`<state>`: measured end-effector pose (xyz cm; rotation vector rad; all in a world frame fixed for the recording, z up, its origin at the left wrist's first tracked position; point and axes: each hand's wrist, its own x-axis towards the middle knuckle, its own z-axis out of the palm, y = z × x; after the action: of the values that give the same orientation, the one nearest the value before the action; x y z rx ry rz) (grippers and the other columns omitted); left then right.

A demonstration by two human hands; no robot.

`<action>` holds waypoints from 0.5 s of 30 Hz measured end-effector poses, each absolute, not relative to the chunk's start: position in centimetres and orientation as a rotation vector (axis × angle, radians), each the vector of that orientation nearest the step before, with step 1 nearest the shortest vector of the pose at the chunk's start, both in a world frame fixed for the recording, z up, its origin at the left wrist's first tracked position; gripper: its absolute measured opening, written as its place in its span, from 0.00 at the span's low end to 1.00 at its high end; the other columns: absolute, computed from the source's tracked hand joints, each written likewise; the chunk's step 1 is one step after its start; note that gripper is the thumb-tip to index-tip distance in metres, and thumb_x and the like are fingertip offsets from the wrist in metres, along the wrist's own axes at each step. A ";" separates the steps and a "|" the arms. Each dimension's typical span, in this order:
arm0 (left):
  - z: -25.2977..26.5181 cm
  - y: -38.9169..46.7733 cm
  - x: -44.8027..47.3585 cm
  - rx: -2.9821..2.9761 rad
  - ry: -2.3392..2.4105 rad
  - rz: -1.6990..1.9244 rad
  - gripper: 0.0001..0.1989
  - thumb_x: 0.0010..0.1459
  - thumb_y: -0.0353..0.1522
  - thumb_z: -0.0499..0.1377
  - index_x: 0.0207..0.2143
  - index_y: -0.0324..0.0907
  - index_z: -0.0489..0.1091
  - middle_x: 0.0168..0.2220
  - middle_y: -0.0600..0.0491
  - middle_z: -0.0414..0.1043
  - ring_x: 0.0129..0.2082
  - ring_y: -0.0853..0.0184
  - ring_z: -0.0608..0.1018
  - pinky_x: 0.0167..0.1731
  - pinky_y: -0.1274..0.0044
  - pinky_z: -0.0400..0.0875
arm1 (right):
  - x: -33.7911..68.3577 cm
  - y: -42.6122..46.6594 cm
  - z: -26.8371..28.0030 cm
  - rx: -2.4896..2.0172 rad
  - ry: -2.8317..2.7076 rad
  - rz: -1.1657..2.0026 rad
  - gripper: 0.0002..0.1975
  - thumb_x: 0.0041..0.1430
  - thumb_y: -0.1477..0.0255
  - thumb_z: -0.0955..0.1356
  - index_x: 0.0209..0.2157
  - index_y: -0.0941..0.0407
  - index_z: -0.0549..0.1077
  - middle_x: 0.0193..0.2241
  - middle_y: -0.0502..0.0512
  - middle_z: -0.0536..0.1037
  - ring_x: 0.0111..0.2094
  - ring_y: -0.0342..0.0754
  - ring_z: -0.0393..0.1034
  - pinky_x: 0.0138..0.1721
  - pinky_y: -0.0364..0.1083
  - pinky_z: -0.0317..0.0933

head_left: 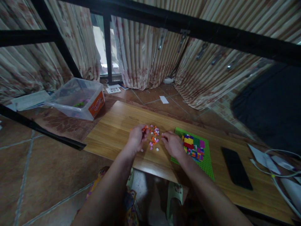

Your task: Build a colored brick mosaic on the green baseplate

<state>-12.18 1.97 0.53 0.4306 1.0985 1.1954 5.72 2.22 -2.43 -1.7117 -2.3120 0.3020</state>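
Observation:
Small loose toy bricks (154,139) in orange, pink and white lie scattered on the wooden table between my hands. My left hand (136,137) is closed at their left side, its fingers curled around small orange bricks (145,128). To the right of the pile, my right hand (173,145) is pinched, with a tiny white brick showing at its fingertips. Just beyond that hand lies a green baseplate (208,163), partly covered by my right wrist. It carries a built patch of colourful bricks (188,142) in yellow, red, purple and blue.
A black phone (236,168) lies on the wooden table (113,128), near white cables (277,172) at the right end. A clear plastic box (72,94) stands on the floor at the left. Dark metal bars (150,17) cross above, before striped curtains (138,53).

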 end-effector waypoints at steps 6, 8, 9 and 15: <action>0.5 2.0 -12.1 0.329 1.078 1.185 0.06 0.48 0.27 0.51 0.21 0.37 0.65 0.17 0.54 0.63 0.12 0.77 0.58 0.13 0.83 0.43 | 5.8 1.5 -2.3 -1.635 -2.237 0.370 0.09 0.59 0.76 0.63 0.29 0.56 0.75 0.29 0.52 0.75 0.32 0.46 0.69 0.36 0.43 0.58; 0.5 1.9 -11.9 0.305 1.080 1.194 0.06 0.48 0.27 0.52 0.21 0.37 0.66 0.18 0.53 0.65 0.13 0.77 0.60 0.13 0.83 0.46 | 5.5 1.1 -1.9 -1.534 -2.183 0.496 0.09 0.58 0.76 0.63 0.32 0.55 0.76 0.30 0.51 0.76 0.32 0.45 0.69 0.36 0.42 0.59; 0.6 1.9 -11.8 0.294 1.080 1.198 0.06 0.48 0.27 0.52 0.22 0.37 0.67 0.19 0.53 0.66 0.14 0.77 0.62 0.14 0.83 0.48 | 5.2 0.9 -1.8 -1.479 -2.181 0.551 0.09 0.58 0.76 0.64 0.34 0.55 0.76 0.31 0.51 0.76 0.32 0.45 0.69 0.36 0.42 0.59; 0.8 1.8 -11.7 0.264 1.074 1.218 0.06 0.49 0.26 0.54 0.22 0.36 0.70 0.20 0.53 0.67 0.17 0.77 0.66 0.19 0.83 0.59 | 3.6 0.2 -1.8 -1.374 -2.291 0.639 0.06 0.57 0.78 0.66 0.34 0.55 0.76 0.33 0.52 0.73 0.33 0.44 0.68 0.37 0.43 0.59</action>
<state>-11.75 1.77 0.78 0.2642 1.0737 1.2177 3.55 0.20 -1.85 -1.3739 -2.2915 0.6387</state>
